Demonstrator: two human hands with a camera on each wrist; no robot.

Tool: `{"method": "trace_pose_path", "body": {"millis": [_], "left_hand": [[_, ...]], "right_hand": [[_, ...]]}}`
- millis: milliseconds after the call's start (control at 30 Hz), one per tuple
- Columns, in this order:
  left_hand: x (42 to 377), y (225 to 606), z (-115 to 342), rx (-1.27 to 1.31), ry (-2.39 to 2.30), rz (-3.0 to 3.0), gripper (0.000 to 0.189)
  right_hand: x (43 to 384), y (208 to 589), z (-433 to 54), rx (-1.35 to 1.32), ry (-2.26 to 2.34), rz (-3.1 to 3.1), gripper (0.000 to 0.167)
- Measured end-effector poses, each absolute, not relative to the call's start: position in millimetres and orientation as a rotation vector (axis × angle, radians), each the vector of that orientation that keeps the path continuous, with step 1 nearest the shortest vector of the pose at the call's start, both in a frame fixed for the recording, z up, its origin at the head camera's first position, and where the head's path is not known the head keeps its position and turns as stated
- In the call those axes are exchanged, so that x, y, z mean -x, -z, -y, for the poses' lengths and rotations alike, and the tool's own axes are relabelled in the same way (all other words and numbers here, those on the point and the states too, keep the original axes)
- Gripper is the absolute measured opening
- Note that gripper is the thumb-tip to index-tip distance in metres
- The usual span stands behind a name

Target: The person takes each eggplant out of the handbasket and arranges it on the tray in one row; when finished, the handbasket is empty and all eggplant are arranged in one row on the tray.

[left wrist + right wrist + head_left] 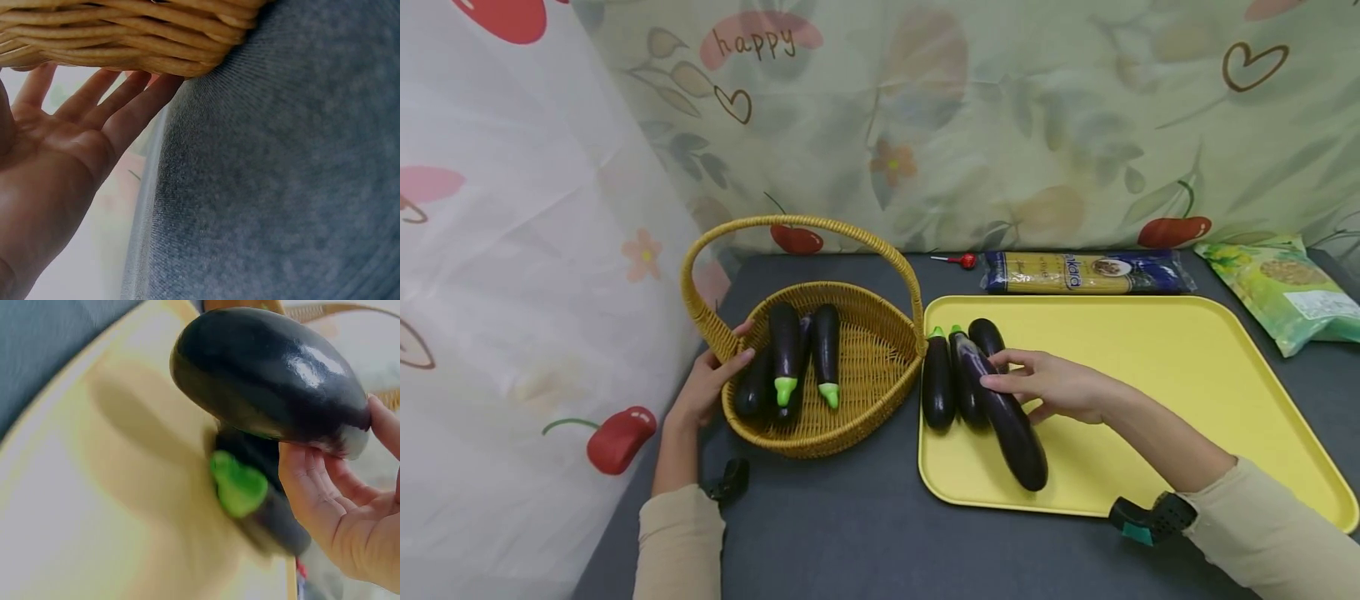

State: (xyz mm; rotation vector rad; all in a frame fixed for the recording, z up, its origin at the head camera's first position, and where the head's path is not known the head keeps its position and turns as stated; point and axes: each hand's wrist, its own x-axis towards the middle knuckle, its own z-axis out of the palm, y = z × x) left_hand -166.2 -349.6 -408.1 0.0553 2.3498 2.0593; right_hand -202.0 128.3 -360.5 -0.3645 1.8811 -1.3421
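Note:
A yellow wicker basket with a tall handle holds several dark eggplants with green stem ends. At its left side my left hand grips the rim near the handle's base. In the left wrist view, fingers reach up against the outside of the weave. My right hand holds another eggplant between thumb and fingers near its upper end. This eggplant slants over the yellow tray. Three more eggplants lie at the tray's left end, partly hidden behind the held one.
Behind the tray lie a pasta packet and a small red-headed stick. A green bag sits at the back right. Patterned cloth hangs behind and to the left of the dark table.

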Motion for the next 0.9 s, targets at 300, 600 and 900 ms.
{"method": "trace_pose_path", "body": {"millis": [300,600,900], "left_hand": [[167,407,350,-0.055,-2.062,-2.351,0.056],[167,408,350,-0.056,-2.057,-2.355,0.056],[165,408,349,-0.049,-2.063,-2.351,0.056]], "right_hand": [[225,366,-158,0.258,1.370,-1.929,0.068],[248,378,-160,0.132,1.340,-2.018,0.082],[260,384,-152,0.059,1.255,-2.126,0.081]]}}
